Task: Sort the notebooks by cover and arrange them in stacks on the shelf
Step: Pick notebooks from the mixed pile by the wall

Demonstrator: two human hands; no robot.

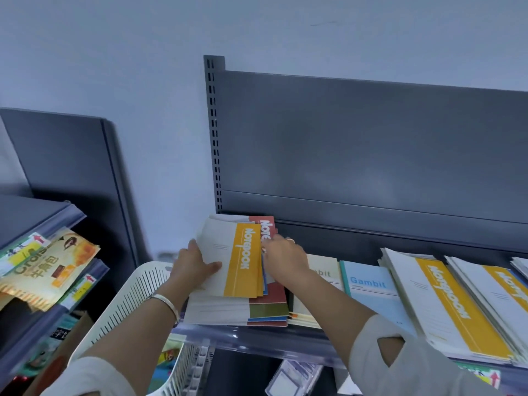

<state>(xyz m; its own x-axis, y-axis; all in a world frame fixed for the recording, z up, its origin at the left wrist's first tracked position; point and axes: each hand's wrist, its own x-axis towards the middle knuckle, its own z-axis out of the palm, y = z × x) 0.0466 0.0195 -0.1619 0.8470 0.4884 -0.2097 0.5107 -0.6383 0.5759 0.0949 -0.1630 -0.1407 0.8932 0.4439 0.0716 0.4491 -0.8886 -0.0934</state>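
Surface: dark grey metal shelf (257,337) with a clear plastic front lip, backed by a grey panel (371,138) and a slotted upright (213,132). Pale blue-grey wall (143,52) behind.

Task items: a yellow-banded bundle (228,261) of notebooks is held tilted above a mixed stack (268,307) of red, green and blue covers at the shelf's left end. To the right lie a cream Gambit notebook (323,270), then a blue Gambit notebook (368,290) just beside it, then a yellow-banded stack (445,304) and a second such stack (500,287) at the frame edge.

Hands: left hand (197,267) grips the bundle's left edge, thumb on top. Right hand (283,261) has its fingers curled onto the bundle's right edge.

Surroundings: a white slotted basket (134,290) stands below the shelf's left corner. A neighbouring shelf unit (43,212) at left carries a snack packet (48,264).
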